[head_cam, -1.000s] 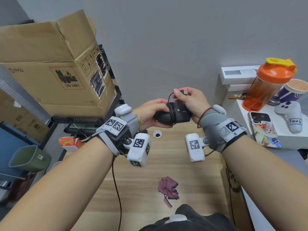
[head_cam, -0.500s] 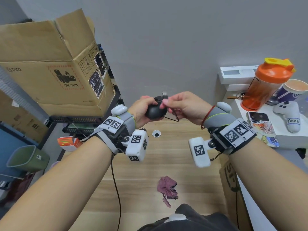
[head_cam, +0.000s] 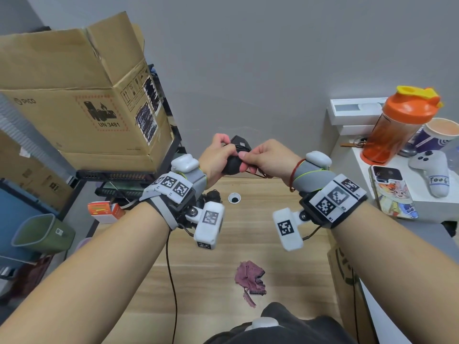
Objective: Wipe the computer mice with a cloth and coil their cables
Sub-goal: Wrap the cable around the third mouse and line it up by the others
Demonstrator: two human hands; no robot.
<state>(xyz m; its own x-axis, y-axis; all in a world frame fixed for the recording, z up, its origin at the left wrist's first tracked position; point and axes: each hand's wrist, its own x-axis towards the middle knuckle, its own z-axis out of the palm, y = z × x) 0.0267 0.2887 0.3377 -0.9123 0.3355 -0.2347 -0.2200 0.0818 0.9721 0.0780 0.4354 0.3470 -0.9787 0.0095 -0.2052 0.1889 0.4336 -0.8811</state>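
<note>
We hold the black mouse point(head_cam: 232, 161) raised above the wooden surface point(head_cam: 260, 234), our left hand point(head_cam: 218, 157) in a firm grip around it. Our right hand point(head_cam: 267, 157) pinches what seems its cable point(head_cam: 258, 173). The maroon cloth point(head_cam: 249, 278) lies on the surface, nearer us.

Looks like an office or storage corner, kinda cluttered. Plain grey wall point(head_cam: 248, 58) across the top, light wood desk point(head_cam: 248, 244) in the middle with a cable grommet hole point(head_cam: 234, 198). Upper left there's a big open shipping carton point(head_cam: 79, 100) marked UN 3481 sitting on a black metal rack point(head_cam: 124, 173). Far right, a white side table point(head_cam: 387, 170) with a shaker bottle point(head_cam: 400, 125), paper cup point(head_cam: 439, 135) and phone point(head_cam: 392, 192).
</note>
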